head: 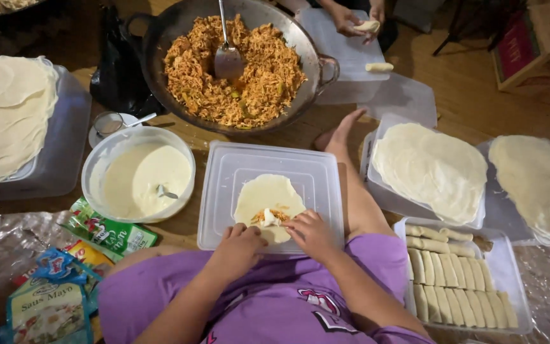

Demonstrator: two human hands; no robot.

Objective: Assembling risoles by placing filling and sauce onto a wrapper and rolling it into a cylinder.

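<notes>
Pinching the near edge of the round wrapper (268,197), the left hand (240,245) and right hand (313,232) grasp it over the shredded filling (268,216), the upturned plastic lid (224,191) beneath keeping it off the wooden floor (466,83).

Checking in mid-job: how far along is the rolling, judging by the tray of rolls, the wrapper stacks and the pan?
Done: the tray of finished rolls is nearly full. In hand: left hand and right hand fold a wrapper over its filling on the plastic lid. Left: plenty, with wrapper stacks and the pan of filling well stocked.
</notes>
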